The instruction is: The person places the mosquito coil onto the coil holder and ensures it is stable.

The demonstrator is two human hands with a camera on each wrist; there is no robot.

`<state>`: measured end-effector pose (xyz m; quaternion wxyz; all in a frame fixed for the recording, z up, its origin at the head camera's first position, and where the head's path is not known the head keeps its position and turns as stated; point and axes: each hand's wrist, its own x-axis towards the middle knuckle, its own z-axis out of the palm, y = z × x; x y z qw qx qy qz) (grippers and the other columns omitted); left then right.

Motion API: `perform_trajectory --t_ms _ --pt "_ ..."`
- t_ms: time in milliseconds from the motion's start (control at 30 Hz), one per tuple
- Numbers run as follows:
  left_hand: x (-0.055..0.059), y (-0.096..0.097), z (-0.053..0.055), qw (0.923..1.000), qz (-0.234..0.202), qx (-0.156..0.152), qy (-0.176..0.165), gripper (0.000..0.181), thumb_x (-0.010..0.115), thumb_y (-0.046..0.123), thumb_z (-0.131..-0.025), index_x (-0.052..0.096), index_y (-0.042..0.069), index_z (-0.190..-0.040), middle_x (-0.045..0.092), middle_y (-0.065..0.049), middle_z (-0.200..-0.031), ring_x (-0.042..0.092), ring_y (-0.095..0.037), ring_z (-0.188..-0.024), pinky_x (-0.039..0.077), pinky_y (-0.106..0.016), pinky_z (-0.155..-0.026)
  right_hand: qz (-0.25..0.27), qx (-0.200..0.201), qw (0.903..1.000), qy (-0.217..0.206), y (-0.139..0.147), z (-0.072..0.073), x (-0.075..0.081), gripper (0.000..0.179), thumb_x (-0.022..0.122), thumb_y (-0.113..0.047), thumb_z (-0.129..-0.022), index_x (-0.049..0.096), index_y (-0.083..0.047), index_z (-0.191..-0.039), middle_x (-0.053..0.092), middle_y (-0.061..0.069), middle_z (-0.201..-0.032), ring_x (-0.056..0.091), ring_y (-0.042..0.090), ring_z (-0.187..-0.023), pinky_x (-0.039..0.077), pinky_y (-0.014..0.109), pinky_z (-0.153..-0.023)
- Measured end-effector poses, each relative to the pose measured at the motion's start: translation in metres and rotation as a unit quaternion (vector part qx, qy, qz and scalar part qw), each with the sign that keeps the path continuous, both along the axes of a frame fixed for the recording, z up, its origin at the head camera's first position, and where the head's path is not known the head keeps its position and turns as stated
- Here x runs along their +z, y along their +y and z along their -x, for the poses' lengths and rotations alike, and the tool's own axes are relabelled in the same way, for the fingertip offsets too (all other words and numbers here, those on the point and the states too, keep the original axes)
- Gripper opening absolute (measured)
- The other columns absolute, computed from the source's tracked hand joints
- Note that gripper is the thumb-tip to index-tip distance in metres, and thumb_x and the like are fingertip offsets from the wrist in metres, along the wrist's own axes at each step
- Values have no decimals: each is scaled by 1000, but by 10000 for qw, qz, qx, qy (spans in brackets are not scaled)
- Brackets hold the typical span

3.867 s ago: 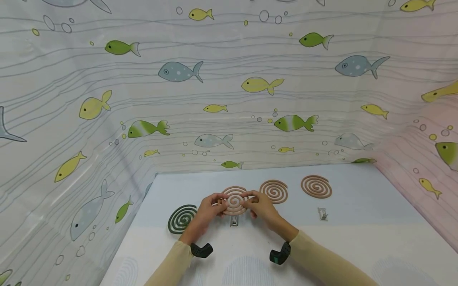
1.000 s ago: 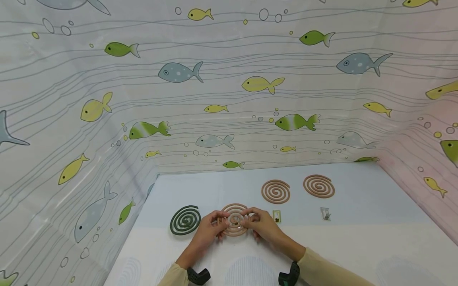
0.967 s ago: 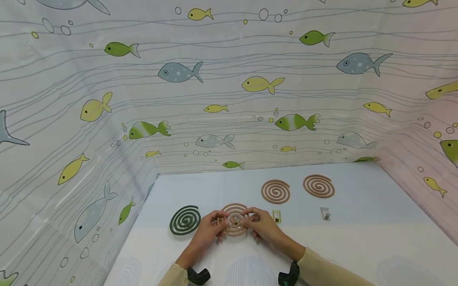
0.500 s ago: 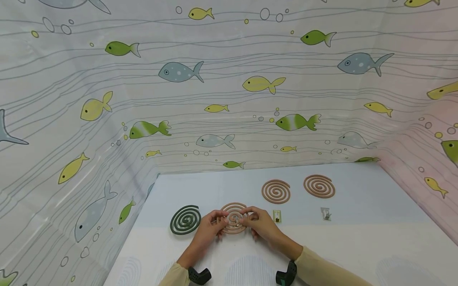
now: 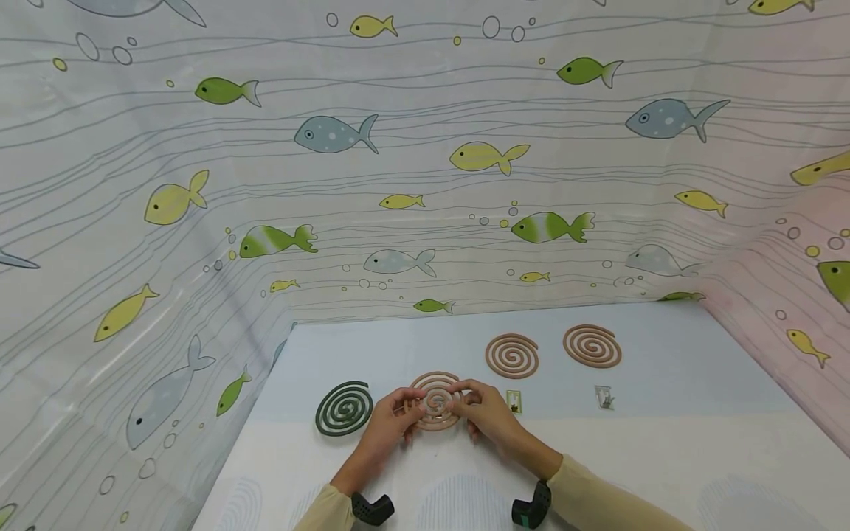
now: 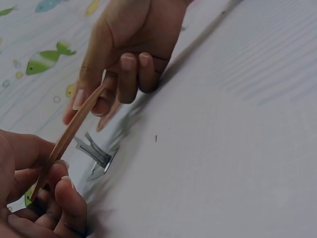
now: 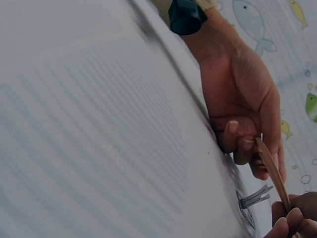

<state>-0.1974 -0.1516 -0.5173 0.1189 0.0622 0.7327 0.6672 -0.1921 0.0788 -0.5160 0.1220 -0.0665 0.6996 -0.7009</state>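
Note:
A brown mosquito coil (image 5: 434,398) is held roughly level between both hands, in the middle of the head view. My left hand (image 5: 387,426) pinches its left edge with thumb and fingers, and my right hand (image 5: 493,417) pinches the right edge. Under it stands a small metal coil stand (image 6: 101,158) with a forked upright; in the left wrist view a gap separates prongs and coil. From the right wrist view the same coil (image 7: 272,168) appears edge-on above the stand (image 7: 252,198). Curled fingertips hide parts of the coil's rim.
A dark green coil (image 5: 344,408) is left of the hands, raised slightly. Two brown coils, one nearer (image 5: 511,356) and one farther right (image 5: 592,346), lie at the back. A greenish stand (image 5: 513,402) and a silver stand (image 5: 604,397) lie to the right. Fish-patterned sheeting surrounds the table.
Since the oldest frame, both hands have brought the brown coil nearer, from behind the metal stand to above it. Over the last second it has shifted only slightly away. Both grips persist.

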Motion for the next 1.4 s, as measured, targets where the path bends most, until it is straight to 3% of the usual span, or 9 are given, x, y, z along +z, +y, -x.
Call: perform_trajectory --t_ms 633,1400 --pt "0 0 0 9996 138 -187 163 30 73 13 -97 65 -2 -123 61 -5 -89 48 -11 -61 42 -22 -49 -86 -9 9999 -80 2 -4 0 33 73 -18 -98 65 -5 -128 65 8 -84 43 10 -49 42 25 -46" --pt "-3 -1 0 9993 263 -239 100 30 73 14 -97 65 -2 -122 59 -3 -82 49 -11 -59 44 -22 -50 -102 118 9998 -153 -3 -2 -5 30 74 -18 -96 69 -6 -123 57 3 -70 44 9 -48 41 24 -41"
